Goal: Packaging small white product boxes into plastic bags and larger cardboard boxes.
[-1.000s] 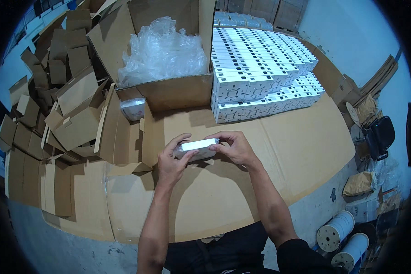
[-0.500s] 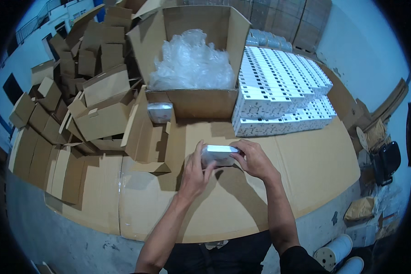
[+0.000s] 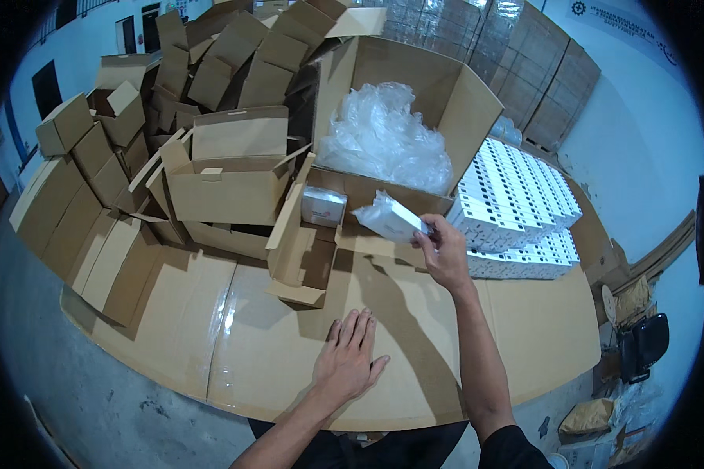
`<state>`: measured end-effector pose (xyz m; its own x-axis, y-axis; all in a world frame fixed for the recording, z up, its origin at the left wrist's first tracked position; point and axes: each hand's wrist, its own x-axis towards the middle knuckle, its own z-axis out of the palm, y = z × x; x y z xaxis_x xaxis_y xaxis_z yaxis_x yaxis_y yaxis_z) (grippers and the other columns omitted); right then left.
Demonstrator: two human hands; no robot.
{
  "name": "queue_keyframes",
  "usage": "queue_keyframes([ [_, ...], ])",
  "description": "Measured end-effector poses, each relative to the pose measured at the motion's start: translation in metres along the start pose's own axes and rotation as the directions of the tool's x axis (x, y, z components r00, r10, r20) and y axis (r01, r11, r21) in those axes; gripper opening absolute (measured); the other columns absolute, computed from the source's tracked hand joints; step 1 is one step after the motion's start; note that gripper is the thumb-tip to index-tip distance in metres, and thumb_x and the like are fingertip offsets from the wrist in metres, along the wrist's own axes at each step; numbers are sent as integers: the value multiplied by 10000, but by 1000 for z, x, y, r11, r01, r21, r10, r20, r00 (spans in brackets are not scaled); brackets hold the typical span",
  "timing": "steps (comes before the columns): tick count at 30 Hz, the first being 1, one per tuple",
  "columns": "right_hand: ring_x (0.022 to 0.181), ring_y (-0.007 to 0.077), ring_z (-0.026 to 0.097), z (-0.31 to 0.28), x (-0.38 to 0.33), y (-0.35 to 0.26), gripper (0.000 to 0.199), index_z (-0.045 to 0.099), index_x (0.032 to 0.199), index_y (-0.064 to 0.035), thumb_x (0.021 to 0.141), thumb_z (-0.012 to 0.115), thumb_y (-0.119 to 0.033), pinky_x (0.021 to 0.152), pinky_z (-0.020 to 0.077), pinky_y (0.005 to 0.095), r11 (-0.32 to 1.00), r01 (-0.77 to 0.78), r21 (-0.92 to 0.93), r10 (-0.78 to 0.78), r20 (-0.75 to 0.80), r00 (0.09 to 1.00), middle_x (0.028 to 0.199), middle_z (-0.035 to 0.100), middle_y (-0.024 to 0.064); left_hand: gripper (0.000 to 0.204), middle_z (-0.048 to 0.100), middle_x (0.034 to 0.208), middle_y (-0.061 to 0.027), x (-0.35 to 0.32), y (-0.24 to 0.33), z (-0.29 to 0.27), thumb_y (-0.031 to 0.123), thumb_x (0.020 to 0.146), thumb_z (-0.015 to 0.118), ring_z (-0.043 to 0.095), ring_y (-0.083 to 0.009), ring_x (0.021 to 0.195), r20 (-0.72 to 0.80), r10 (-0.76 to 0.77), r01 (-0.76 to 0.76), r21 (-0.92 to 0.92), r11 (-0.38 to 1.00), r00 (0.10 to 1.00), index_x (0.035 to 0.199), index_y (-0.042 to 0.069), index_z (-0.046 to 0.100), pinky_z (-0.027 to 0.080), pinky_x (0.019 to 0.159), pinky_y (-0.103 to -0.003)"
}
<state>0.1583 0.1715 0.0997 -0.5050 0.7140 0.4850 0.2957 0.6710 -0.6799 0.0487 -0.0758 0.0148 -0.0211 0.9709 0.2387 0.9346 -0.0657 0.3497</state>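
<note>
In my right hand (image 3: 444, 248) is a small white box (image 3: 395, 219), pinched at its right end and held up off the table. A clear plastic bag hangs loosely around the box's left end. My left hand (image 3: 350, 352) lies flat on the cardboard-covered table (image 3: 289, 344), fingers spread, holding nothing. Left of the held box stands an open, narrow brown carton (image 3: 301, 262), with one plastic-wrapped white box (image 3: 323, 206) at its far end. Just behind is a large open carton (image 3: 475, 102) heaped with clear plastic bags (image 3: 391, 141).
Stacked rows of white boxes (image 3: 516, 203) fill the table's back right. Many open brown cartons (image 3: 227, 195) crowd the left side and back left. A black chair (image 3: 644, 344) and a brown paper package (image 3: 587, 416) are on the floor at right.
My left hand has let go of the white box and come down flat on the table. The right hand has carried the box up and away from me. The view has shifted left.
</note>
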Motion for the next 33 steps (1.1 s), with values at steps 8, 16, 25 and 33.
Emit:
queue_keyframes([
  [8,1005,200,691,79,57,-5,213,540,1225,54,1012,545,42,832,646,333,787,-129,603,101,80,992,1141,627,129,777,374,1578,-206,3,-5,5,484,974,570,293,-358,1495,-3,3,-3,-13,1000,1000,1500,-58,389,244,1210,-537],
  [16,1042,191,670,108,65,7,191,549,1212,49,1023,535,25,862,635,342,732,-217,646,142,166,976,1150,633,123,767,368,1581,-201,4,-6,3,485,969,576,293,-356,1490,-20,4,-5,-41,999,1000,1487,-57,411,246,1210,-528],
  [25,887,244,717,99,82,-23,229,595,1180,38,955,616,-2,754,582,360,978,-154,137,125,203,971,951,690,183,778,357,1589,-204,4,-8,7,492,977,554,273,-370,1497,18,-12,13,-64,998,1000,1492,-68,393,200,1226,-527],
  [33,974,478,588,104,83,-32,167,600,1073,13,906,597,2,837,469,522,947,246,-205,-229,103,968,1015,622,257,777,322,1611,-216,4,-9,8,487,987,529,231,-371,1526,37,-18,21,-72,997,999,1499,-78,383,192,1234,-537],
])
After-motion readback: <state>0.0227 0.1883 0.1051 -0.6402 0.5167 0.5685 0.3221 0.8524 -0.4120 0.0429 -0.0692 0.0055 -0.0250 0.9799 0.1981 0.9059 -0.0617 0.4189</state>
